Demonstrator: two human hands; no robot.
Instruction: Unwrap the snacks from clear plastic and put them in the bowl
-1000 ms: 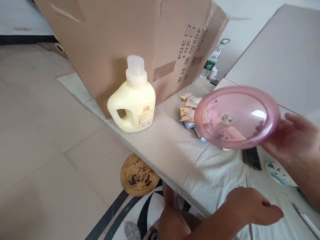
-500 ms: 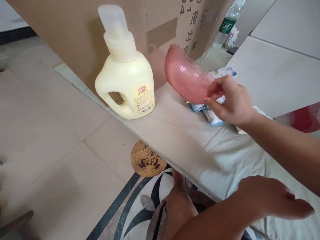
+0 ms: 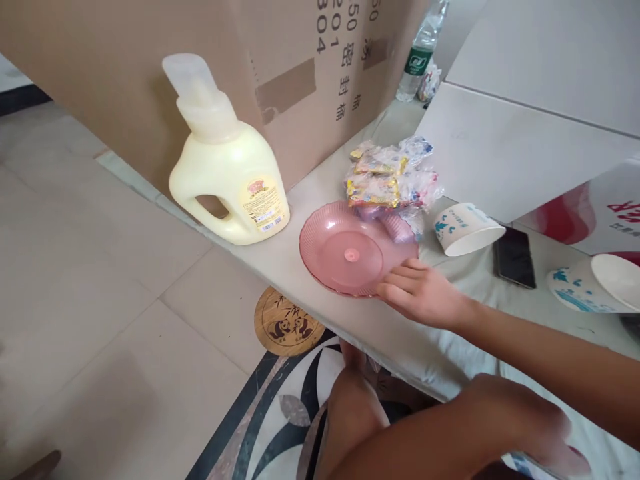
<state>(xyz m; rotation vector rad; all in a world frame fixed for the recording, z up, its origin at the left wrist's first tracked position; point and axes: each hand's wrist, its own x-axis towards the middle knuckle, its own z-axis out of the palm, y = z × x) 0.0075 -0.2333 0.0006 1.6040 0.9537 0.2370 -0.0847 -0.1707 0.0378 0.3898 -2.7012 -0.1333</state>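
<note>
A translucent pink plate (image 3: 345, 257) with a ribbed rim lies face up on the cloth-covered surface. My right hand (image 3: 420, 290) is closed on its near right rim, fingers curled over the edge. Right behind the plate sits a heap of snacks in clear and yellow wrappers (image 3: 385, 183), seeming to overlap the rim. To the left stands a pale yellow handled jug (image 3: 225, 180) with a frosted cap. My left hand (image 3: 550, 433) is low at the right, over the cloth. Motion blurs its fingers, and I see nothing in it.
A big cardboard box (image 3: 280, 40) rises behind the jug. Paper cups (image 3: 463, 230) and a dark phone (image 3: 515, 257) lie to the right. A water bottle (image 3: 420, 57) stands at the back. A round wooden panda stool top (image 3: 287, 323) shows below the surface's edge.
My right hand has lowered the pink plate from a tilted, raised position to flat on the cloth. The view has shifted, showing the wrapped snacks, cups and phone.
</note>
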